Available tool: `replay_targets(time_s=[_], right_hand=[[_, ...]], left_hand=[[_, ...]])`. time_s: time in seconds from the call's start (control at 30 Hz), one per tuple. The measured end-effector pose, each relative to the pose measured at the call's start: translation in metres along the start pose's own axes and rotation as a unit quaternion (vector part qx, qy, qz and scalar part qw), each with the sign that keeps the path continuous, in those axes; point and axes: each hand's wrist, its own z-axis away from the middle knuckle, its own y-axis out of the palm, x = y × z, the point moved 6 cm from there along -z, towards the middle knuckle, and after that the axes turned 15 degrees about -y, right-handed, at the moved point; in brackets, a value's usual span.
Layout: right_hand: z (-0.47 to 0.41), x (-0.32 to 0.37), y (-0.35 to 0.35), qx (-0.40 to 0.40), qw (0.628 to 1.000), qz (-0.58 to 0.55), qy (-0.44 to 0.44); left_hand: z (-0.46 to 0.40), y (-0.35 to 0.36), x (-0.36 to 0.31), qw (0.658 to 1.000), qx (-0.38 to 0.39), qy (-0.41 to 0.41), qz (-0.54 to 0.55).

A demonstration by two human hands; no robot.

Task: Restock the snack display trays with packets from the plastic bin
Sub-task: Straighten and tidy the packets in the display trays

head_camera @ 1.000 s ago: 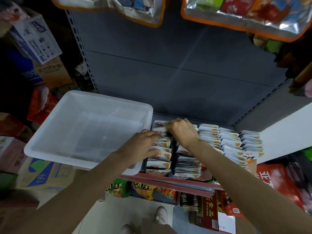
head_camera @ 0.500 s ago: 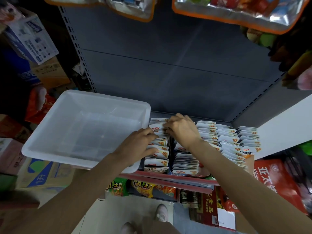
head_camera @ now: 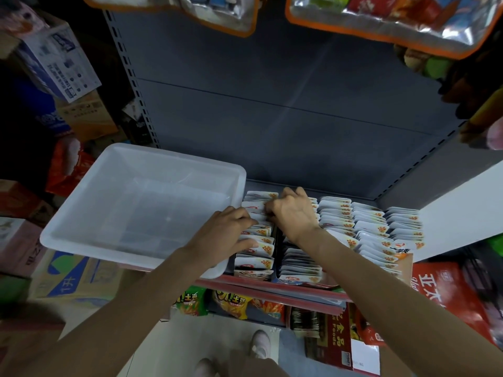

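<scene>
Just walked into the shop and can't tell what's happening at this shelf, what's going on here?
A person is restocking white snack packets standing in rows on a shelf. Both hands are in the leftmost row: the left hand rests on the packets, and the right hand has its fingers curled among those at the back. The translucent plastic bin beside them looks empty, so the refill seems nearly finished.

The packets (head_camera: 258,247) read "20%"; a red box (head_camera: 339,341) below reads "Foods".
</scene>
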Motion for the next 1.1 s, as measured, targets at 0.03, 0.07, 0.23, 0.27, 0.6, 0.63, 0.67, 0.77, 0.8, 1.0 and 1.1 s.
replay_targets(time_s=[0.03, 0.07, 0.23, 0.27, 0.6, 0.63, 0.67, 0.77, 0.8, 1.0, 1.1], right_hand=[[-0.001, -0.001, 0.000, 0.000, 1.000, -0.007, -0.003], [-0.002, -0.002, 0.000, 0.000, 1.000, -0.014, -0.007], [0.002, -0.007, -0.001, -0.029, 0.995, -0.098, -0.009], [0.005, -0.009, -0.007, -0.067, 0.991, -0.111, -0.008], [0.011, -0.007, -0.013, -0.056, 0.996, -0.065, -0.027], [0.014, -0.009, -0.014, -0.074, 0.994, -0.081, -0.016], [0.016, -0.011, -0.014, -0.091, 0.991, -0.097, -0.006], [0.022, -0.014, -0.011, -0.108, 0.987, -0.118, 0.016], [0.023, -0.012, -0.010, -0.116, 0.987, -0.107, 0.013], [0.019, -0.006, -0.011, -0.122, 0.988, -0.098, -0.006], [0.030, -0.014, -0.026, -0.233, 0.955, -0.181, 0.014]], left_hand=[[0.000, 0.000, 0.000, 1.000, -0.001, 0.002, 0.000], [0.000, 0.000, -0.001, 1.000, -0.001, 0.002, -0.002], [0.003, -0.001, 0.001, 1.000, -0.007, 0.008, -0.003], [0.005, -0.002, 0.001, 1.000, -0.012, 0.012, -0.007], [0.000, -0.002, -0.005, 0.999, 0.008, -0.018, 0.046], [0.002, -0.002, -0.003, 0.997, 0.013, -0.025, 0.068], [0.005, -0.001, -0.002, 0.996, 0.014, -0.027, 0.088], [0.011, 0.001, 0.000, 0.994, 0.012, -0.009, 0.108], [0.011, 0.001, 0.000, 0.994, 0.011, -0.004, 0.108], [0.009, 0.001, 0.001, 0.996, 0.020, 0.001, 0.092], [0.011, -0.002, 0.000, 0.996, 0.020, 0.009, 0.085]])
